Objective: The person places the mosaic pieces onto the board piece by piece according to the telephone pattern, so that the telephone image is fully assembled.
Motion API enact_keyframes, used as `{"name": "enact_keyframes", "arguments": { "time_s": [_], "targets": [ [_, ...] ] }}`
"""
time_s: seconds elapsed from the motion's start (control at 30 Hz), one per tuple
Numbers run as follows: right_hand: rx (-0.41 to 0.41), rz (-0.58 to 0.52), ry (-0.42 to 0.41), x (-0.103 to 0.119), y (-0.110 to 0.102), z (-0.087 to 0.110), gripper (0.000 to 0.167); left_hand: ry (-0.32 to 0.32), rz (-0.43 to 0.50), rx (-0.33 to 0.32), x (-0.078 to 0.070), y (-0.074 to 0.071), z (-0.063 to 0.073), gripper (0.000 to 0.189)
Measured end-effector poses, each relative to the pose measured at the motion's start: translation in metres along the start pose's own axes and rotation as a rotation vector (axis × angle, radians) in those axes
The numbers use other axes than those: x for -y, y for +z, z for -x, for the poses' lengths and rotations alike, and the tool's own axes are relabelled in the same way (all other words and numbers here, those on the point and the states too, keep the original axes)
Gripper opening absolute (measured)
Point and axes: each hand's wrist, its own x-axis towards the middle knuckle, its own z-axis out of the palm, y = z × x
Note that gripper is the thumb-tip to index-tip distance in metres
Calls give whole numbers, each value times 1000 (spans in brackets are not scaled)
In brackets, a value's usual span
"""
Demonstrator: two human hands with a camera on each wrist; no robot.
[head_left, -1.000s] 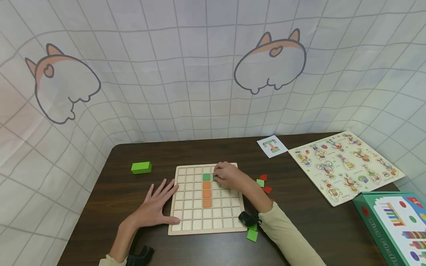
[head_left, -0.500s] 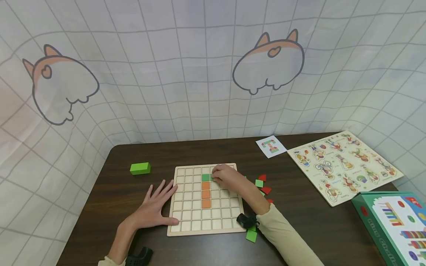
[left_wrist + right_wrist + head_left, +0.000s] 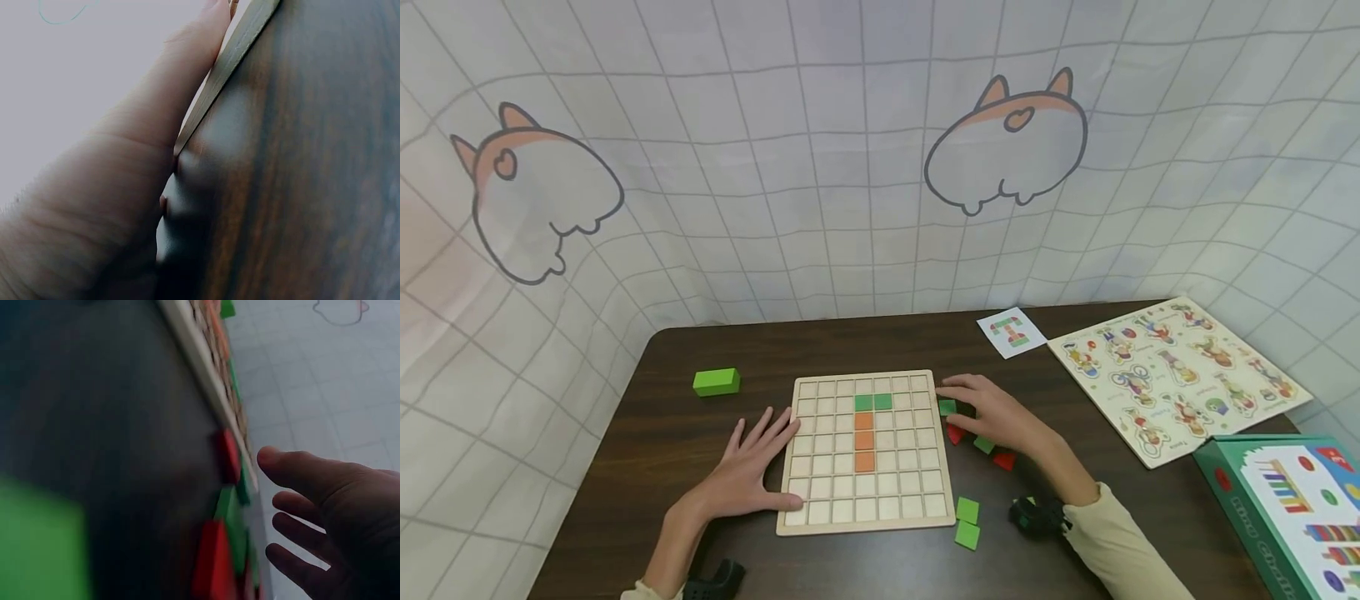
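Note:
My left hand [image 3: 745, 471] has its fingers spread at the left side of the wooden grid board [image 3: 842, 530]. Its thumb lies over the board's lower left rim, also visible in the left wrist view. On the board, two green tiles [image 3: 873, 402] sit side by side above a column of orange tiles [image 3: 865, 442]. My right hand [image 3: 1000, 414] reaches just past the board's right edge, thumb and fingers apart and holding nothing. Beneath and beside its fingers are a green tile [image 3: 947, 407] and a red quarter-round piece [image 3: 955, 433]; more red and green pieces [image 3: 215, 559] are close by.
Two light green tiles [image 3: 967, 522] lie by the board's lower right corner. A pattern card [image 3: 1011, 332] and a picture puzzle board [image 3: 1180, 375] are at the back right, with a green box [image 3: 1277, 508] in front. A green block [image 3: 717, 382] stands back left.
My right hand has let go of a green tile in the grid, next to the first green one, and moved right to the loose pieces. My left hand stays put.

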Motion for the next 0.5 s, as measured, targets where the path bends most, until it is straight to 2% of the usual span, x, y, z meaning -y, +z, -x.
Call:
{"name": "enact_keyframes", "arguments": {
  "time_s": [0.2, 0.37, 0.5],
  "targets": [
    [-23, 0, -15, -14, -5, 18, 43, -1, -1, 1, -1, 0, 0, 108],
    [-9, 4, -17, -11, -5, 18, 40, -2, 7, 7, -2, 0, 0, 108],
    [36, 68, -21, -5, -2, 15, 33, -4, -2, 0, -1, 1, 0, 108]
  ]
}}
